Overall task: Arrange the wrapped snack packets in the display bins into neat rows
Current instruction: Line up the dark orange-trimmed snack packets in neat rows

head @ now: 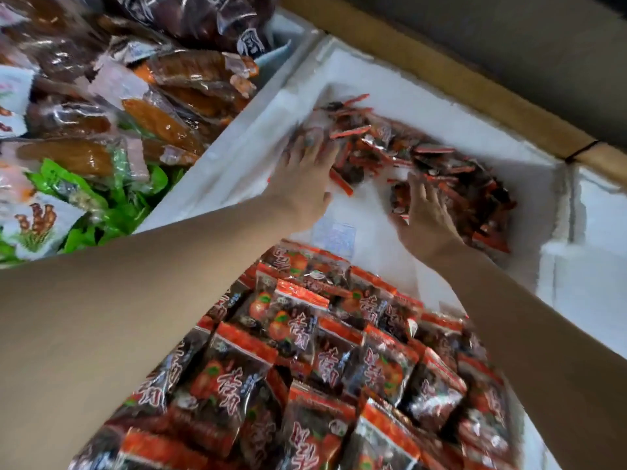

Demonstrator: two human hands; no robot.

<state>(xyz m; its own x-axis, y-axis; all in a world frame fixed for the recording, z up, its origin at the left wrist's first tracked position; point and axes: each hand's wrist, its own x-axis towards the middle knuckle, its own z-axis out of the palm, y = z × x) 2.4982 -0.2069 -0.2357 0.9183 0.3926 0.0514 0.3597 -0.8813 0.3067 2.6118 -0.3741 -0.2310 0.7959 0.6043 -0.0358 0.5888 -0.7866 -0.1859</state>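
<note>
White foam bin (373,79) | red packets (390,140) | left hand (302,178), right hand (427,215): fingers spread, pressing packets

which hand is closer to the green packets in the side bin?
Left. The left hand touches the loose red packets just across the foam wall from the green packets; the right hand is farther right on the same heap.

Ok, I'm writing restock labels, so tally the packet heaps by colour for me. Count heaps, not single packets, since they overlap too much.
Red-and-black packets: 2, a loose far heap and near rows
Green packets: 1
Brown clear-wrapped packets: 1
Dark maroon packets: 1
Total: 5 heaps
</note>
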